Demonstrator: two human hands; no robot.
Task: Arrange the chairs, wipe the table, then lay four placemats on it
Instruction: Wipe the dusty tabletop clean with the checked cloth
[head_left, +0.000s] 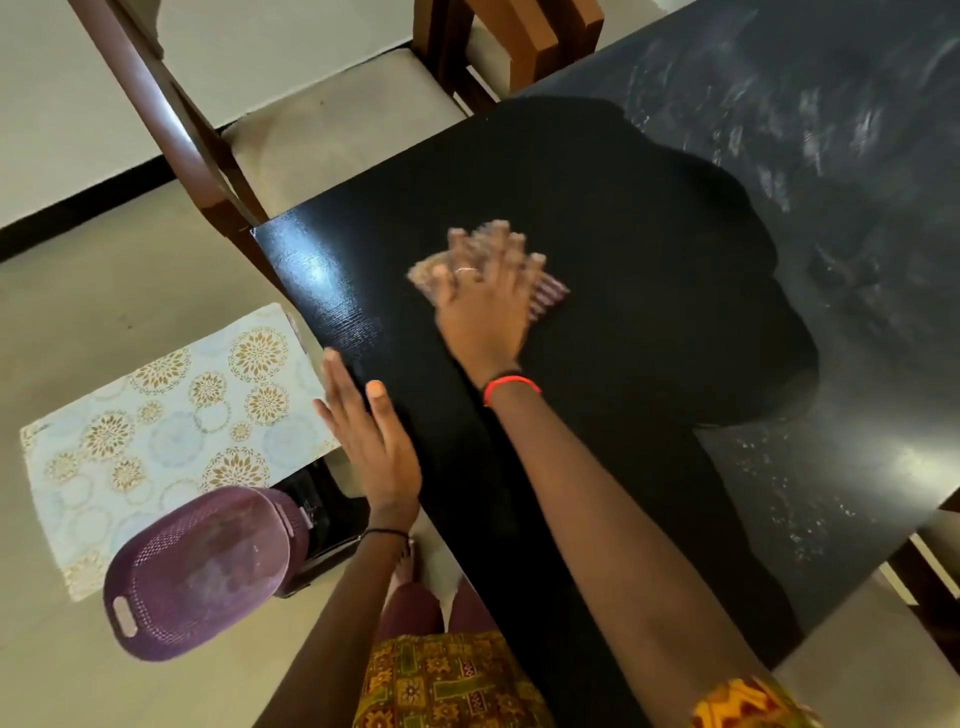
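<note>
A black table (649, 218) fills most of the view, set in a room with a pale tiled floor (78, 322) and a dark skirting line along a light wall. The near part of the top lies in the person's shadow; the far right part catches light and shows pale dusty smears and specks, so it looks not yet wiped.

The right hand (485, 306) lies flat, fingers spread, pressing a striped cloth (545, 293) onto the table near the middle of the shadowed area; hand and cloth are motion-blurred (a wiping stroke, by the look of it). The left hand (371, 431) is open and holds nothing, its palm resting against the table's near-left edge as if to brace.

The task seems to be in its middle step. A wooden chair (171, 130) with a pale cushion stands at the table's left end and another is partly visible at the far side, though whether all chairs are arranged cannot be told from here. No placemat is on the table yet: a patterned placemat (171, 426), pale blue with gold rosettes, rests on what seems a seat just left of the table, and whether it is one mat or a stack is unclear. A purple basket (202, 571) sits beside it. Wiping the dusty remainder and laying four mats appear still to come.
</note>
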